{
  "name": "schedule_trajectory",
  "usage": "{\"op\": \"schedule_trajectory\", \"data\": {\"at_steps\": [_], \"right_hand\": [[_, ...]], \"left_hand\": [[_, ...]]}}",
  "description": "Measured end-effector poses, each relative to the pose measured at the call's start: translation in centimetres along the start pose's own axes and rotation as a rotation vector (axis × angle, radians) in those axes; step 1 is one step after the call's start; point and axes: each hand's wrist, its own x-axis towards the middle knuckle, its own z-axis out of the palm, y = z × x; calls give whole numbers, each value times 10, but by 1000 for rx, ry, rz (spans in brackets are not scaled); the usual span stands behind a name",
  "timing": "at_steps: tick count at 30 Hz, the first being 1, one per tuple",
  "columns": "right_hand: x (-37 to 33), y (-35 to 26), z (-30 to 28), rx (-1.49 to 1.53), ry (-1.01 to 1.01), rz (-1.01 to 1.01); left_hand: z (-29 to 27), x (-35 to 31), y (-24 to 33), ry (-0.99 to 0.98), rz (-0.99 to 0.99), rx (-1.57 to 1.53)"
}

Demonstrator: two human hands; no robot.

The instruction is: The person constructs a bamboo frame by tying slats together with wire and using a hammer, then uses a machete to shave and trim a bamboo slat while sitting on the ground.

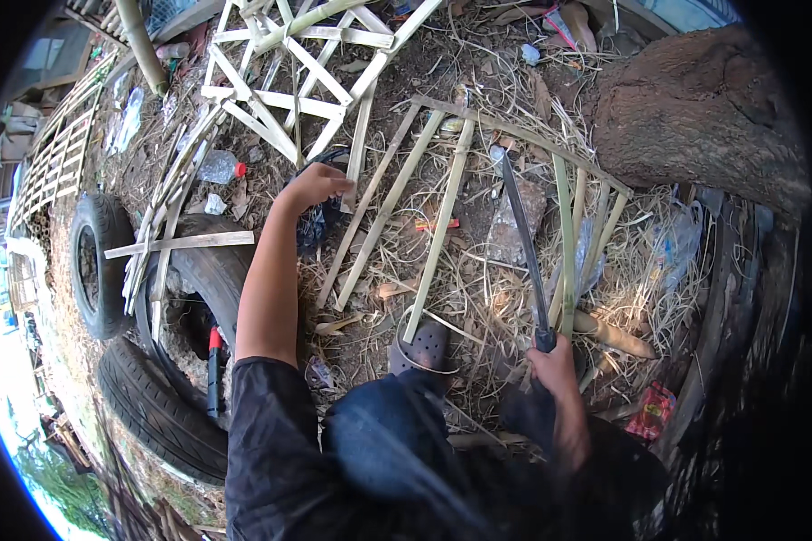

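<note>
My right hand (pixel 555 365) is closed round the dark handle of a machete (pixel 523 225). Its long blade points away from me over the littered ground. Further left, my left arm reaches forward. My left hand (pixel 318 187) has its fingers bent together at the near end of a pale bamboo strip (pixel 361 135), and they look closed on it. Between my hands lie several split bamboo strips (pixel 440 225), spread like a fan under a crosswise strip (pixel 523 135). A grey clog (pixel 419 347) on my foot is at the near end of one strip.
A woven bamboo lattice (pixel 289 77) lies at the far left. Old tyres (pixel 158 410) and a red-and-black tool (pixel 214 370) are to my left. A thick tree trunk (pixel 694 117) stands at the far right. Shavings, a plastic bottle (pixel 218 167) and a red wrapper (pixel 651 410) litter the ground.
</note>
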Motion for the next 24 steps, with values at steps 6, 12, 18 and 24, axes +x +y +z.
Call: {"op": "schedule_trajectory", "data": {"at_steps": [6, 12, 18, 24], "right_hand": [[-29, -33, 1, -47, 70, -78], [-83, -65, 0, 113, 18, -249], [-173, -107, -4, 475, -128, -416], [-231, -114, -1, 671, -151, -633]], "left_hand": [[1, -117, 52, -342, 94, -295], [4, -231, 122, -436, 233, -410], [49, -309, 206, -301, 426, -439], [135, -344, 225, -76, 655, -465]]}}
